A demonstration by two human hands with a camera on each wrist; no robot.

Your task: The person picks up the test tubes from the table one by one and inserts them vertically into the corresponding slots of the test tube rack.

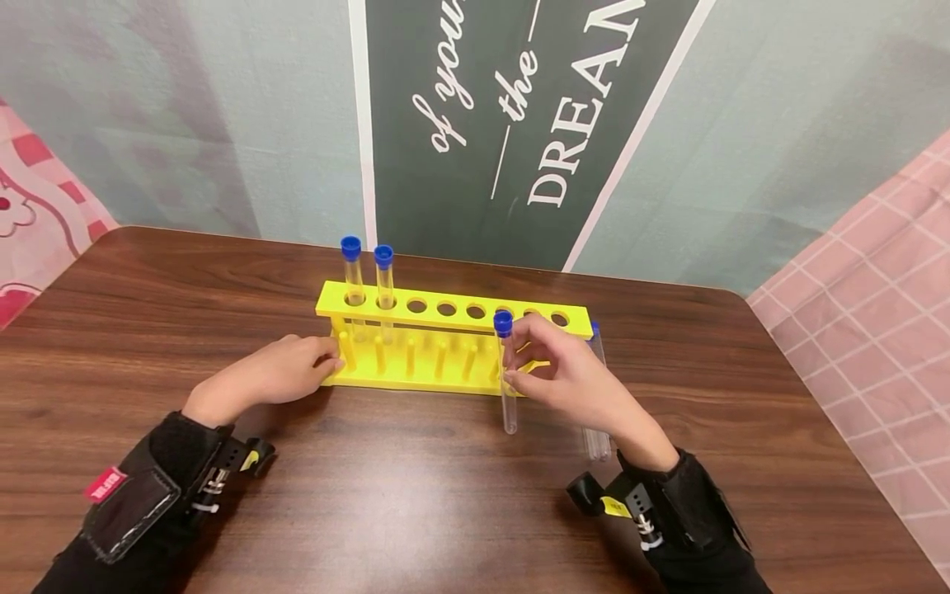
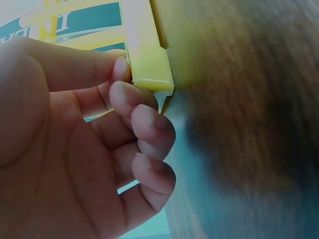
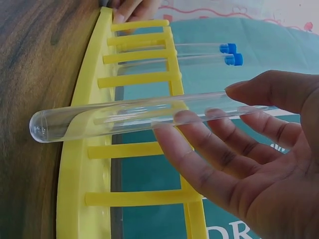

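Right hand (image 1: 567, 375), right of centre in the head view: pinching a clear test tube (image 1: 510, 412) with a blue cap, thumb on one side, fingertips on the other. Tube is roughly upright, cap up, in front of the yellow rack (image 1: 438, 381), not in a hole. In the right wrist view it runs across mid-frame, rounded end at left. Can't tell if it touches the rack.

Left hand (image 1: 285, 367), left of centre: thumb and index pinch the rack's left end, low down; other fingers curled, seen in the left wrist view.

Rack sits mid-frame on the brown wood-grain table (image 1: 386, 495). Two blue-capped tubes (image 1: 385, 280) stand in the two leftmost holes. More clear tubes (image 1: 596, 444) are on the table at right, partly behind the right wrist; count unclear.

Top centre: dark green panel (image 1: 445, 210) with white lettering. Right edge: pink checked cloth (image 1: 883, 330).
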